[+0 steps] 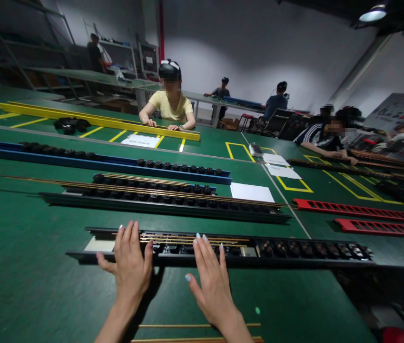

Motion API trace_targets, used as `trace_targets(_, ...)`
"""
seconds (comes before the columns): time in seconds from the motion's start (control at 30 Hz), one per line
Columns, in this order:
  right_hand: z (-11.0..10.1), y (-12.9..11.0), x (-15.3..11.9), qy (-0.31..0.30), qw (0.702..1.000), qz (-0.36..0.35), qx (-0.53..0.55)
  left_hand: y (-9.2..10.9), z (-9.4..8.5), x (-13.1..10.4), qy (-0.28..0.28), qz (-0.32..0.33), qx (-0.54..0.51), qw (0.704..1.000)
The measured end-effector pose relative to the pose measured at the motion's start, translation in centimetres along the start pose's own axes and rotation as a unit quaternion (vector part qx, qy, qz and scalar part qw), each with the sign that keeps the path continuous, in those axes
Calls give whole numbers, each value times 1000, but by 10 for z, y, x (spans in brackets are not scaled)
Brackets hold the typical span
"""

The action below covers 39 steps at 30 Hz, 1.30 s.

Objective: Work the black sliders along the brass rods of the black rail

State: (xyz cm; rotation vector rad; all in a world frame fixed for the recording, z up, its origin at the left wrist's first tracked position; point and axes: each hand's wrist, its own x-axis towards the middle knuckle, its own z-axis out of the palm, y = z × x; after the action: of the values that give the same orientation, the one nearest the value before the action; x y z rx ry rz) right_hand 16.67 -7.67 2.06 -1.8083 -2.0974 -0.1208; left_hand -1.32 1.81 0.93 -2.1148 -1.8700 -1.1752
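Note:
A long black channel rail [194, 261] lies across the table in front of me. Several thin brass rods [180, 239] run lengthwise inside it, over black parts. Toward its right end sits a row of dark block-shaped parts [298, 248]. My left hand [132, 267] rests across the rail's left part, fingers extended over the left ends of the rods. Further right, my right hand [213, 283] lies flat with its fingertips on or just above the rods and the thumb spread out. Neither hand is wrapped around anything.
More brass rods [198, 339] lie near the front edge. Beyond my rail are another black rail [173, 209], a blue rail [116, 166] and a yellow rail [116, 123]. Red slotted strips [383, 227] lie at right. A person in yellow [173, 107] sits opposite.

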Motion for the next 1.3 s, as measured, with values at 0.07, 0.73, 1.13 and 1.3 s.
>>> trace_targets(0.07, 0, 0, 0, 2, 1000, 0, 1, 2, 0, -1, 0, 0, -2, 1000)
trace_targets(0.73, 5, -3, -1, 27, 1000, 11, 0, 12, 3, -13, -18, 80, 16, 996)
trace_targets(1.13, 4, 0, 0, 37, 999, -4, -13, 16, 3, -17, -31, 136, -4, 990)
trace_targets(1.3, 3, 0, 0, 37, 999, -18, -12, 19, 1, -17, -32, 155, -10, 987)
